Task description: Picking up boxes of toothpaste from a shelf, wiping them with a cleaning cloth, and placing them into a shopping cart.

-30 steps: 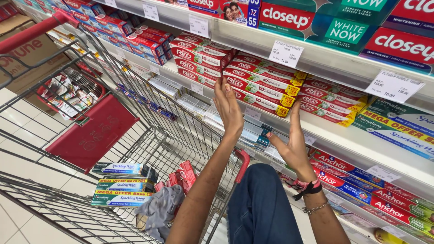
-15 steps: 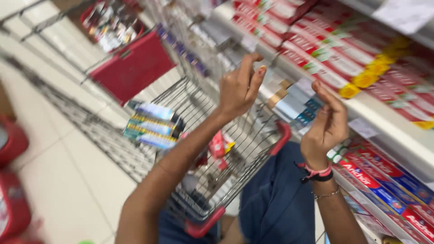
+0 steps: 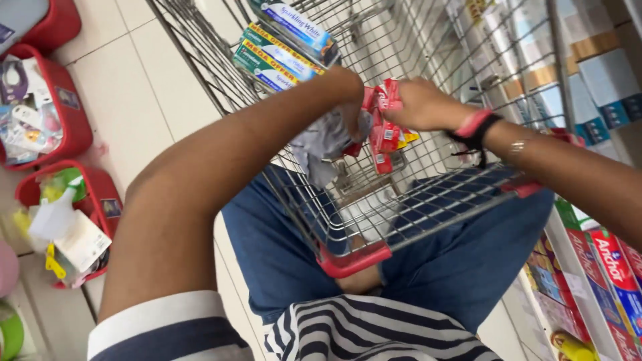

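Whereas lifted to the shelf edge one second ago, now lowered with both hands into the silver wire shopping cart (image 3: 428, 200). Closed with the right hand (image 3: 428, 103) around a small bundle of long red cardboard toothpaste boxes (image 3: 384, 127), wrapped tightly and held upright just above the cart bottom. Cannot tell the grip of the left hand (image 3: 348, 110): mostly hidden behind its own wrist, touching a crumpled grey cloth (image 3: 324, 144) just beside the red bundle, perhaps holding it, perhaps only pressing on it. Judging from this change: red boxes taken from the shelf and brought into the cart, but not yet let go.

Further inside the cart, lying flat in a stack and apart from both hands: green and blue cardboard boxes (image 3: 281, 50). Around the right wrist, a pink and black band (image 3: 476, 127). Nearest to the body, the red plastic cart handle (image 3: 354, 261), against blue trousers.

Underfoot, a floor of pale glossy tiles (image 3: 134, 87). At the left, red plastic baskets (image 3: 75, 113) filled with small packaged goods. At the right, a white shop shelf (image 3: 565, 257) with more boxes in rows.
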